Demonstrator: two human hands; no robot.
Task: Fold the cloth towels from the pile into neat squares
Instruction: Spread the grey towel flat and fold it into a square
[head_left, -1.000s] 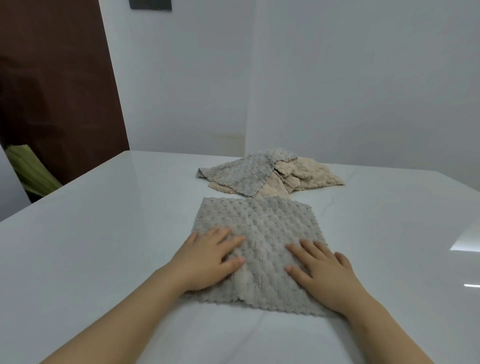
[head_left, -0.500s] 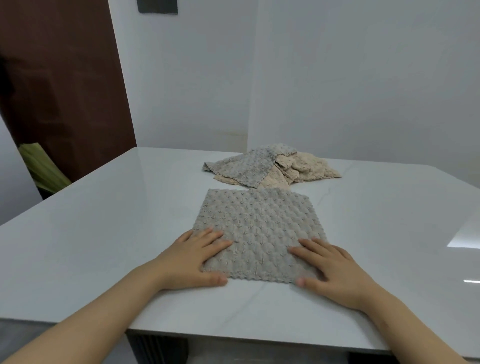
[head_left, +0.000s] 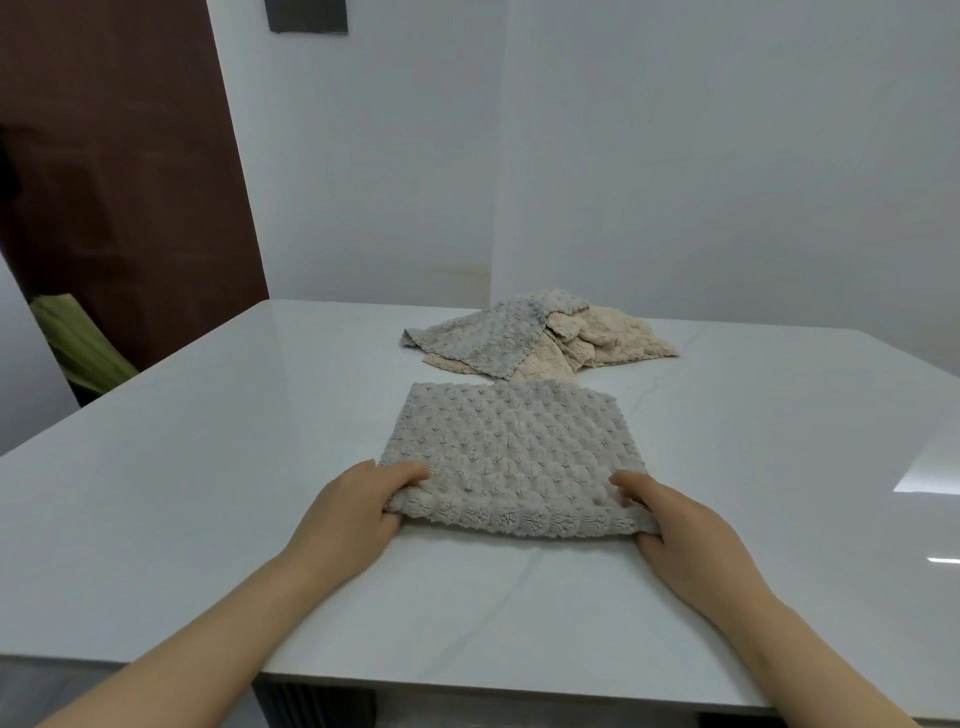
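Note:
A grey bobbled towel (head_left: 509, 447) lies spread on the white table (head_left: 208, 493) in front of me. Its near edge is lifted off the surface and curls over. My left hand (head_left: 358, 514) pinches the near left corner, thumb below and fingers on top. At the near right corner my right hand (head_left: 680, 530) grips the cloth the same way. Beyond the towel sits the pile (head_left: 540, 338), a loose heap of grey and beige towels near the table's far side.
White walls stand close behind the table. A dark brown door (head_left: 114, 182) is at the left, with a green leafy thing (head_left: 78, 343) below it beside the table's left edge. The table's near edge runs just under my forearms.
Both hands were lying flat on the towel and slid back to its near edge. They now pinch the two near corners, and that edge has lifted off the table.

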